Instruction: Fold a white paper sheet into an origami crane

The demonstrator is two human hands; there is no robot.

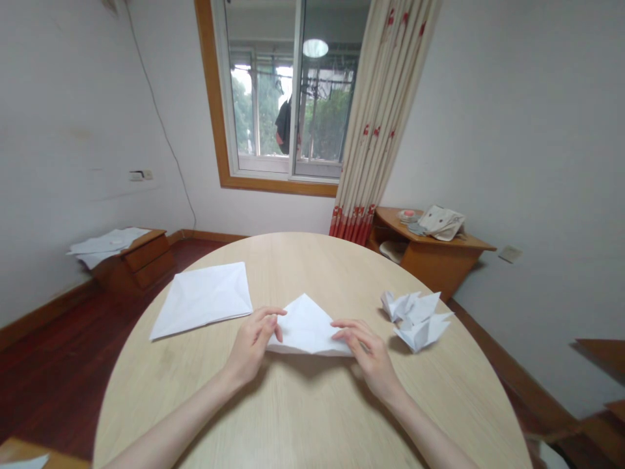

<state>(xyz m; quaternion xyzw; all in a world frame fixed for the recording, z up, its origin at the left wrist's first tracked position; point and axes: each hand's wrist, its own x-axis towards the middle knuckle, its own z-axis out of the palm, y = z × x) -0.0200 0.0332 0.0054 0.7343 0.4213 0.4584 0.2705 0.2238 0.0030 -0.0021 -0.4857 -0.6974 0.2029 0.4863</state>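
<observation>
Over the round table (303, 423), left hand (250, 345) and right hand (370, 355) pinch folded paper (305, 327)

Front access: the surface (303, 423) is bare between the forearms (188, 415), leaving passage to the near edge of the folded paper (303, 329). Side access: the left grip (250, 345) and right grip (372, 358) block both ends of this paper. Left obstacle: flat paper (205, 296), just beside the left grip. Right obstacle: creased paper pieces (417, 322), with a bare gap before the right grip. Rear access: open from the folded paper's tip to the far side of the surface.
</observation>
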